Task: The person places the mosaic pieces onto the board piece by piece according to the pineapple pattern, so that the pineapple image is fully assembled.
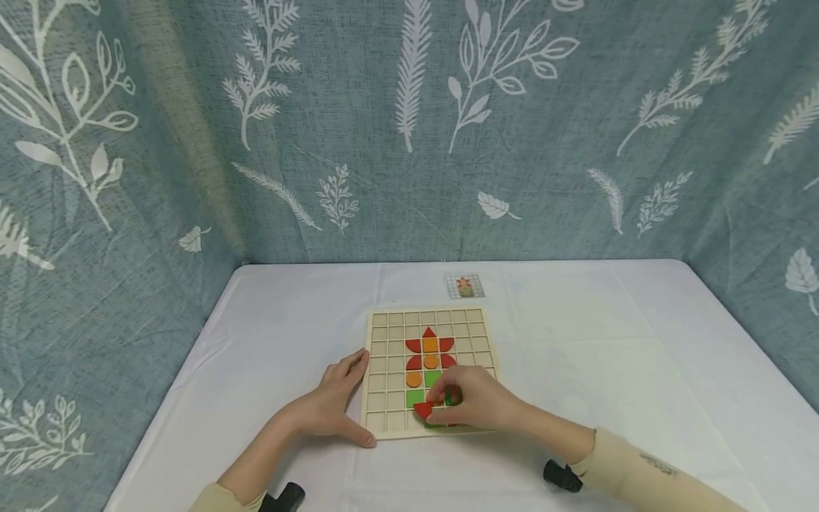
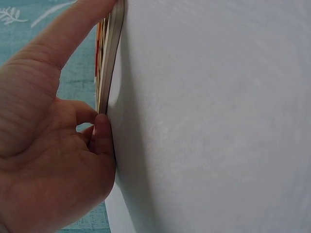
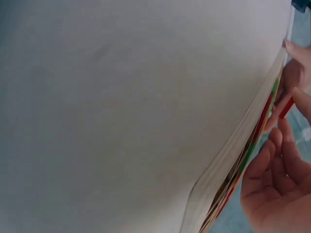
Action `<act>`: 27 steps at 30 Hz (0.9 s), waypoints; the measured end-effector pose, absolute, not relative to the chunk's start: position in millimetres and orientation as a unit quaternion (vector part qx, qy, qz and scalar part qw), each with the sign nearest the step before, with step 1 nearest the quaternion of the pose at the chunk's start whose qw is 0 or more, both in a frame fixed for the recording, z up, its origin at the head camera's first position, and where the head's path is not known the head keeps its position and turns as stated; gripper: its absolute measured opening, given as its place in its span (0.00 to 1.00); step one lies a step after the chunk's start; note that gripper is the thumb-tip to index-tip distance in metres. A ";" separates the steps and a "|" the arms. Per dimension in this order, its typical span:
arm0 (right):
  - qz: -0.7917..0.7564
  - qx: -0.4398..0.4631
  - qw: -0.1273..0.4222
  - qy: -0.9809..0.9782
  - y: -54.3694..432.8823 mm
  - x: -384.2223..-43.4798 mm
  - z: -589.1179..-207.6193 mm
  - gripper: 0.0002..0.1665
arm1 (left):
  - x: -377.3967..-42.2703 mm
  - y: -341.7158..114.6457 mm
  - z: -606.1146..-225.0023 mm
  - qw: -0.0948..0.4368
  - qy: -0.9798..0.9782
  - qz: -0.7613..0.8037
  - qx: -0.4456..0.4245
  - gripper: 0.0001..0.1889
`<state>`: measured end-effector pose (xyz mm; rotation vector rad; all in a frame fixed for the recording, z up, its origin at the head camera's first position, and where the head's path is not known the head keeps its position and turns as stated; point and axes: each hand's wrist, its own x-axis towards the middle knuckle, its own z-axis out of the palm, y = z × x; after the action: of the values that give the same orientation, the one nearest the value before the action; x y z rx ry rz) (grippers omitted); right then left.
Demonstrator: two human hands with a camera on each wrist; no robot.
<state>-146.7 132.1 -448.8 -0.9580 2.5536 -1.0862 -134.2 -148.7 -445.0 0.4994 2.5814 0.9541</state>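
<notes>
A wooden grid board lies on the table, with red, orange and green pieces forming a pattern on it. My left hand rests along the board's left side, fingertips at the edge and thumb by the near left corner; the left wrist view shows the fingers against the board's edge. Over the near part of the board, my right hand pinches a red curved piece between thumb and fingers. That red piece also shows in the right wrist view. The right hand covers some pieces beneath it.
A small picture card with a similar coloured pattern lies beyond the board's far edge. The white tablecloth spreads around the board, and a leaf-patterned curtain hangs behind the table.
</notes>
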 end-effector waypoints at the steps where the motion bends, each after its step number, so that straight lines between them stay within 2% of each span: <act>1: -0.358 -0.331 0.096 0.868 129.8 -146.2 -449.1 0.09 | -134.2 -148.8 -444.7 0.172 0.909 0.336 0.176 0.71; 15: -0.276 -0.364 0.068 0.887 115.6 -138.8 -445.8 0.12 | -133.6 -150.6 -445.8 0.172 0.908 0.341 0.175 0.71; 27: -0.309 -0.379 0.066 0.870 117.6 -139.4 -442.9 0.05 | -133.2 -151.7 -445.7 0.169 0.907 0.344 0.176 0.71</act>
<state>-139.4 117.6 -442.9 -1.1425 2.6244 -0.9323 -133.2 -151.7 -445.7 0.4996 2.5777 0.9785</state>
